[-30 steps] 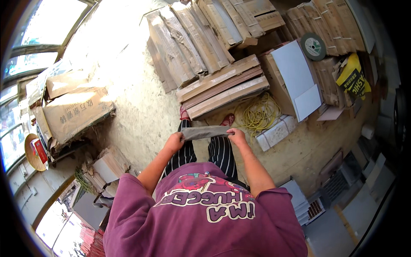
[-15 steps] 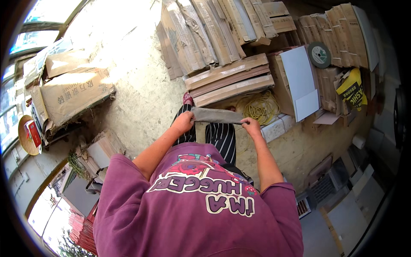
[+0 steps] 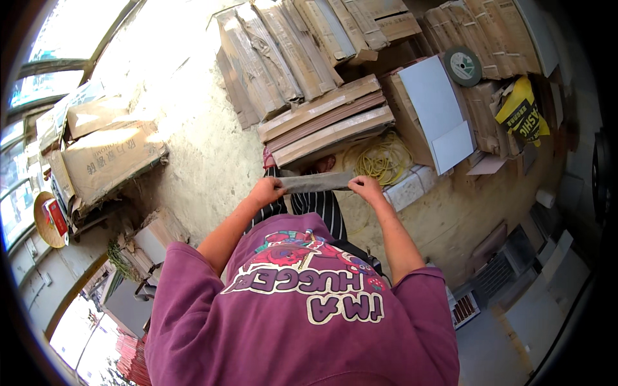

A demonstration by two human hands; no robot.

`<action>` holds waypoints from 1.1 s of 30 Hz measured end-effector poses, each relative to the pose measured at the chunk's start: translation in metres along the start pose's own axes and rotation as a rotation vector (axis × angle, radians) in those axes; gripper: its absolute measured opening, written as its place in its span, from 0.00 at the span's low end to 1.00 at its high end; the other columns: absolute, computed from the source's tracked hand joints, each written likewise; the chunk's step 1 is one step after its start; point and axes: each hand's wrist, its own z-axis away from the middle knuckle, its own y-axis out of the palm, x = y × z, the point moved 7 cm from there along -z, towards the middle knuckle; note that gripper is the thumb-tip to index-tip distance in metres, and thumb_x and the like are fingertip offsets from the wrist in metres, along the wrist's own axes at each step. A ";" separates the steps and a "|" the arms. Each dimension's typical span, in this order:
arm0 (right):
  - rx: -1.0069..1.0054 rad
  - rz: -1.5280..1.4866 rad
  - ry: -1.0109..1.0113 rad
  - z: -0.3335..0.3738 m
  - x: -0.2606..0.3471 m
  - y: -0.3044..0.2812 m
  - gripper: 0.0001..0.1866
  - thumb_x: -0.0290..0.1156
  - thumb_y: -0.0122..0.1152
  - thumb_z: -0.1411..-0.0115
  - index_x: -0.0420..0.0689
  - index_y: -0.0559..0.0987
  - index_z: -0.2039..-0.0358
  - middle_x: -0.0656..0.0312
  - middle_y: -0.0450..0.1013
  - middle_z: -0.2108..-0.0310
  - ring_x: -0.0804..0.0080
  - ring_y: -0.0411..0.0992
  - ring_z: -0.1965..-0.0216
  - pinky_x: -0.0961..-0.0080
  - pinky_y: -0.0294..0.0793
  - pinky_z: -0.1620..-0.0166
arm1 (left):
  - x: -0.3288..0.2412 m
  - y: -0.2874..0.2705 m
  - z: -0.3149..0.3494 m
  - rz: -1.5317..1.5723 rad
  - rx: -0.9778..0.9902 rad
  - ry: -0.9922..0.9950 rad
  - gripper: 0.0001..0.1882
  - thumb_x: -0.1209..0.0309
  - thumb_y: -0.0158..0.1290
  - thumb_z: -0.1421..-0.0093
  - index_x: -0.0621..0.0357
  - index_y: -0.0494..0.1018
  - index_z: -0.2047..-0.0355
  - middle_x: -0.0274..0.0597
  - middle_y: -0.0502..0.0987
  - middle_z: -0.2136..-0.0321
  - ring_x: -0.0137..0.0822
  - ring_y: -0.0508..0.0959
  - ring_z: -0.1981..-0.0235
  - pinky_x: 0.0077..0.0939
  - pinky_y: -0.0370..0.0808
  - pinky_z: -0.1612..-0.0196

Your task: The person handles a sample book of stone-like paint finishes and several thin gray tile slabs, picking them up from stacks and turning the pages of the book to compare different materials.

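A long, flat grey strip that looks like folded cloth (image 3: pixel 315 183) is stretched level between my two hands, in front of my striped trousers. Its left end is pinched in my left hand (image 3: pixel 265 191). My right hand (image 3: pixel 367 187) grips the other end between thumb and fingers. Just beyond the strip lies a bundle of flat cardboard packs (image 3: pixel 328 122) on the floor. A coil of yellow cord (image 3: pixel 381 161) rests past my right hand.
Tall cardboard-wrapped packs (image 3: pixel 277 58) stand at the far side. White panels (image 3: pixel 434 109), a round dark disc (image 3: pixel 463 65) and a yellow bag (image 3: pixel 523 112) are at the right. A large cardboard box (image 3: pixel 112 157) sits at the left, with a woven hat (image 3: pixel 48 219) near it.
Both hands have come slightly closer to my body with the grey strip, which now lies more level. The surroundings have shifted a little to the left in view.
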 end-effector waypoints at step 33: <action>-0.298 -0.365 0.144 0.183 -0.174 0.132 0.13 0.36 0.66 0.57 0.45 0.80 0.70 0.60 0.76 0.73 0.72 0.74 0.70 0.77 0.72 0.63 | -0.009 0.084 0.052 -0.337 0.292 0.232 0.11 0.69 0.56 0.54 0.60 0.76 0.71 0.51 0.76 0.71 0.46 0.77 0.66 0.33 0.74 0.60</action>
